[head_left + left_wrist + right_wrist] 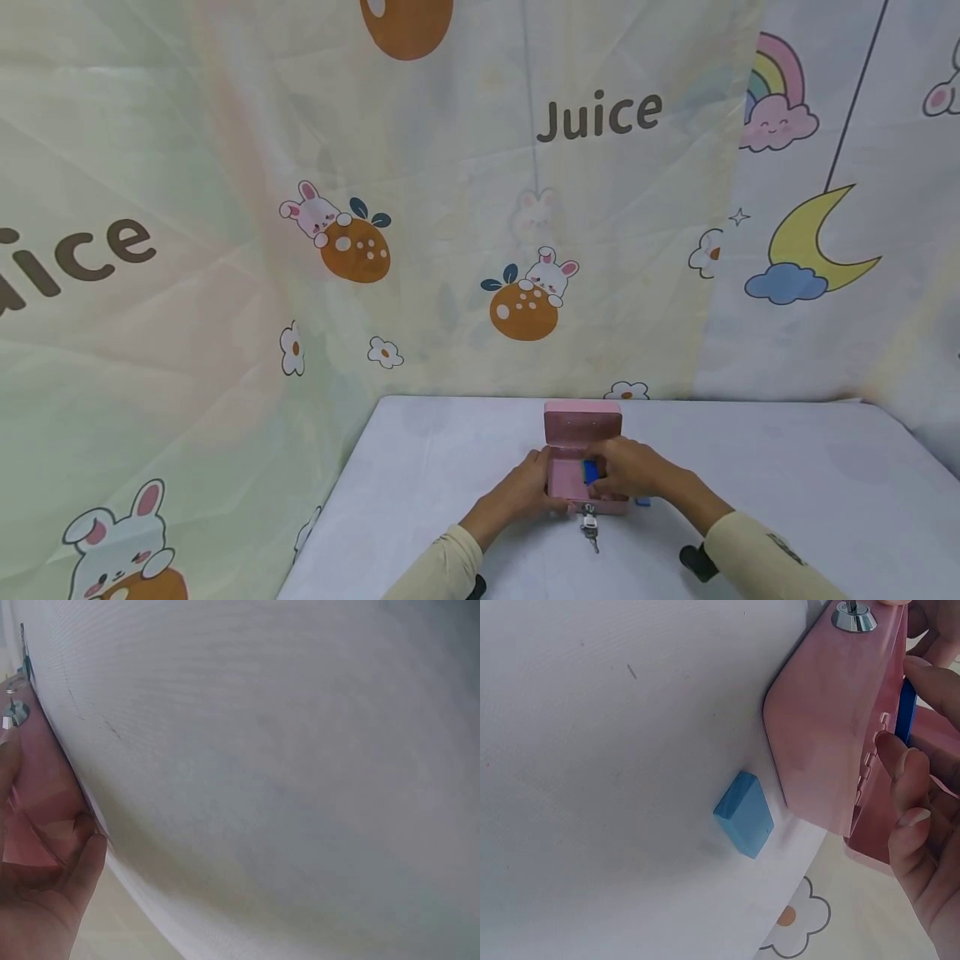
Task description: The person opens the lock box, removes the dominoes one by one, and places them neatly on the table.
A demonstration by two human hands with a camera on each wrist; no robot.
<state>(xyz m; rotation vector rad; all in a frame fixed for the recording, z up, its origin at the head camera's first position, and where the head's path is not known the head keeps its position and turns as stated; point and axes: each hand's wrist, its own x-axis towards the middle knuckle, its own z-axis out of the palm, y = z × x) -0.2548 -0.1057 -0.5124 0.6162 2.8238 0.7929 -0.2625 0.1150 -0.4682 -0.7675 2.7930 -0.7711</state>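
A pink metal cash box (566, 479) stands on the table with its lid (583, 428) raised at the back. From its front lock hang small keys (590, 527). My left hand (517, 487) grips the box's left side, thumb at the front corner; the left wrist view shows fingers (88, 866) against the pink wall. My right hand (630, 468) is over the box's right half. Between its thumb and fingers it pinches a thin blue block (906, 711), partly hidden by the hand. Beside the box, on its right, lies a light blue block (744, 816).
The white-covered table (787, 467) reaches back to a printed cloth backdrop (450, 167) right behind the box. A second cloth wall (187, 400) rises along the left. Black wrist gear (699, 563) sits under the right forearm.
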